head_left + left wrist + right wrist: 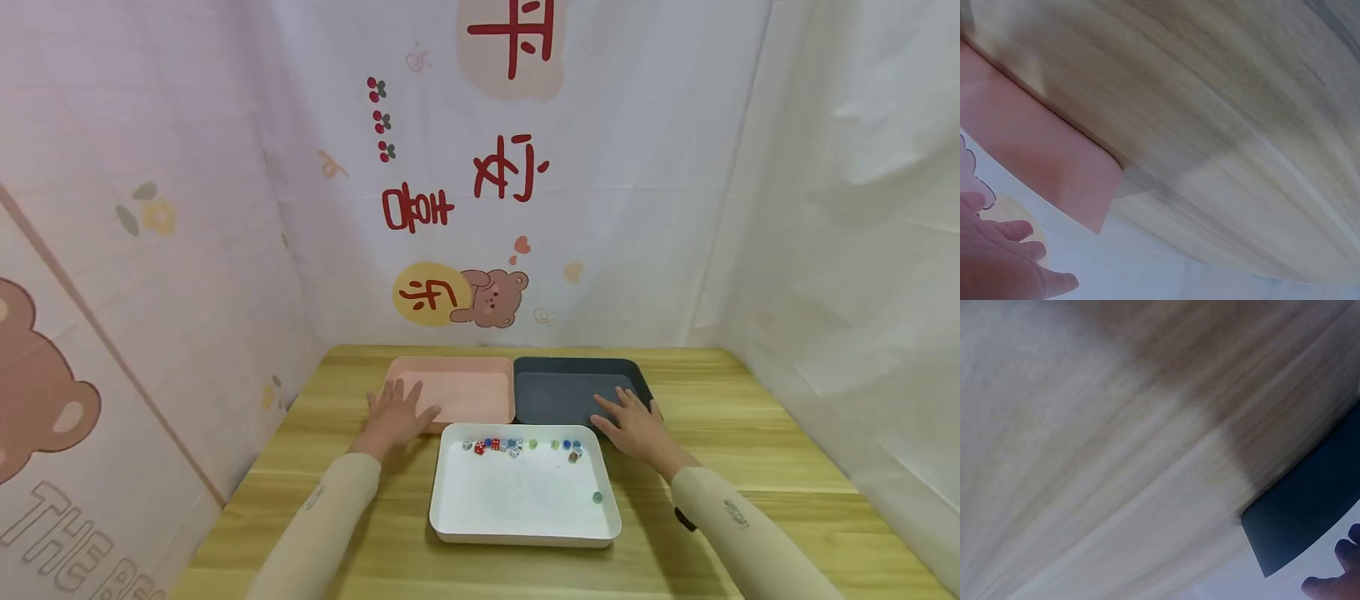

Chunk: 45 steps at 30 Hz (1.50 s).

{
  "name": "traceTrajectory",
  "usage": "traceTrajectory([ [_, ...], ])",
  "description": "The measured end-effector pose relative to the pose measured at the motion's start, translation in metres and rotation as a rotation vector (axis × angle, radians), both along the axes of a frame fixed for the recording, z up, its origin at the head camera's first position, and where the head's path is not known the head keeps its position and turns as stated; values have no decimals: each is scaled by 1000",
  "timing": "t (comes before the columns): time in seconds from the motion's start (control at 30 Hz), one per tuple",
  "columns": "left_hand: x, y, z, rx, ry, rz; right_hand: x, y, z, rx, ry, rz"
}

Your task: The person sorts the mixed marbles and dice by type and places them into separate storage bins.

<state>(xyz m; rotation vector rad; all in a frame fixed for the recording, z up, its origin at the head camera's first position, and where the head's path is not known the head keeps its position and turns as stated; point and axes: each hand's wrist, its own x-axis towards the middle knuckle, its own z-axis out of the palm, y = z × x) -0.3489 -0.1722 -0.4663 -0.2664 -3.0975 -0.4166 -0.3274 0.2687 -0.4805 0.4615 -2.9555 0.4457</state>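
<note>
In the head view, my left hand (393, 417), fingers spread, is at the near left corner of a pink tray (474, 393). My right hand (637, 427), its fingers also spread, is at the near right side of a dark blue-grey tray (551, 395). Neither holds anything; whether they touch the trays I cannot tell. Between the forearms lies a white tray (525, 496). Along its far side are red dice (479, 448), white dice (467, 445), blue beads (567, 445) and green beads (533, 444). A lone greenish bead (597, 497) sits near its right wall.
All three trays stand on a wood-grain table (720, 417), the pink and dark ones side by side behind the white one. White printed cloth (622, 208) hangs at the back and both sides. A small brown piece (573, 457) lies among the beads.
</note>
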Motion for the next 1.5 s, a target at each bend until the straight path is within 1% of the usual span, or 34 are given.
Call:
traceTrajectory([
  [0.13,-1,3,4,3,-6,-19,3,-1,0,-22,25,16],
  [0.27,1,5,8,17,-14,-31,5,-3,-2,-31,36,31],
  [0.33,2,6,9,10,-13,-41,7,-4,-5,-36,42,33],
  [0.5,5,9,8,-4,-14,-56,10,-4,-10,-55,60,42],
  [0.67,10,13,8,-6,-20,-72,9,-4,-14,-82,94,72],
  [0.83,15,17,6,-2,-8,-111,10,-4,-17,-96,91,73],
  [1.0,18,20,4,31,2,-148,11,-6,-17,-86,88,63],
  [1.23,26,25,6,18,11,-182,13,-7,-17,-43,149,108],
  [1.4,31,29,7,30,16,-215,13,-8,-18,-38,200,116],
  [1.5,32,31,7,27,24,-221,13,-8,-18,-31,237,121],
])
